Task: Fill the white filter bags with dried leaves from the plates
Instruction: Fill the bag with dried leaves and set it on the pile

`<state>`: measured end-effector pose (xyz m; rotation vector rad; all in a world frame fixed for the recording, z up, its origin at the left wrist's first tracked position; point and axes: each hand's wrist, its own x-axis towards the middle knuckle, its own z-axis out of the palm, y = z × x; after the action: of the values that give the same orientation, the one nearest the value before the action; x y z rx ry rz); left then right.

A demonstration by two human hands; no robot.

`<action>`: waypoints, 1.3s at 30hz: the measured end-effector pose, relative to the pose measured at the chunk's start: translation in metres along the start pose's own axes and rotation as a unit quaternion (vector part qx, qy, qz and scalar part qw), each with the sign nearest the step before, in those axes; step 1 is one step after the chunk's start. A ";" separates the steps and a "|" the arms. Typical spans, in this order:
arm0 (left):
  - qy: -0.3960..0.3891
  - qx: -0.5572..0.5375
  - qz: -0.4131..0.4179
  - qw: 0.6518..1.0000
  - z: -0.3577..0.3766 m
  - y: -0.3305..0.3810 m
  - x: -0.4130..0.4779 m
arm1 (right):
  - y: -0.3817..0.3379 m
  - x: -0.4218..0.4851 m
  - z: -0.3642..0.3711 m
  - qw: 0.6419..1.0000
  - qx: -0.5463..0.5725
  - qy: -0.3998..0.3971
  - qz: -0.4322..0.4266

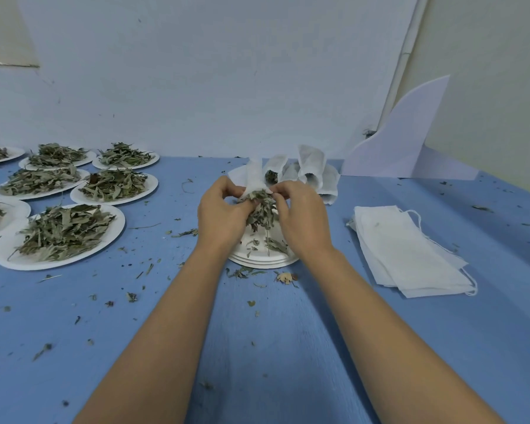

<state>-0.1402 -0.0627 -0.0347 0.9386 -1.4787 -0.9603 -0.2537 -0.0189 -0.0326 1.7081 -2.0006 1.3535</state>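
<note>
Both arms are bare, coming up from the bottom edge and angling inward so the hands nearly meet in the middle. The left hand (219, 215) has its fingers curled in and pinches one side of the filter bag (254, 174) mouth. The right hand (302, 223) mirrors it, fingertips pinching the other side. The backs of both hands face up and the wrists are pretty straight.

Left of the central plate stack (262, 260), leaf-heaped plates (58, 237) crowd the table (257, 347). Right of it lies a pile of flat filter bags (410, 249), and behind it filled bags (312, 169) stand clustered. In front of it the surface is open, bar leaf crumbs (242, 272).
</note>
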 end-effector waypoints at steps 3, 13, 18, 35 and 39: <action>0.072 0.012 -0.019 0.997 -0.001 -0.001 0.001 | -0.005 -0.005 0.007 0.998 -0.033 -0.027 -0.037; 0.179 0.068 -0.034 0.981 0.006 0.003 -0.003 | -0.013 -0.010 0.007 0.987 0.136 -0.089 0.011; 0.198 0.075 -0.036 0.977 0.007 0.002 -0.005 | -0.015 -0.013 0.009 0.983 0.163 -0.085 0.024; -0.088 0.106 0.030 0.990 0.004 -0.001 -0.008 | 0.000 0.008 0.004 0.926 0.241 -0.012 0.289; -0.055 0.149 0.059 0.986 0.009 -0.002 -0.009 | -0.003 0.009 0.007 0.912 0.263 -0.016 0.316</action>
<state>-0.1481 -0.0545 -0.0408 1.0106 -1.7846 -0.7262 -0.2515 -0.0300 -0.0296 1.2609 -2.4930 2.2535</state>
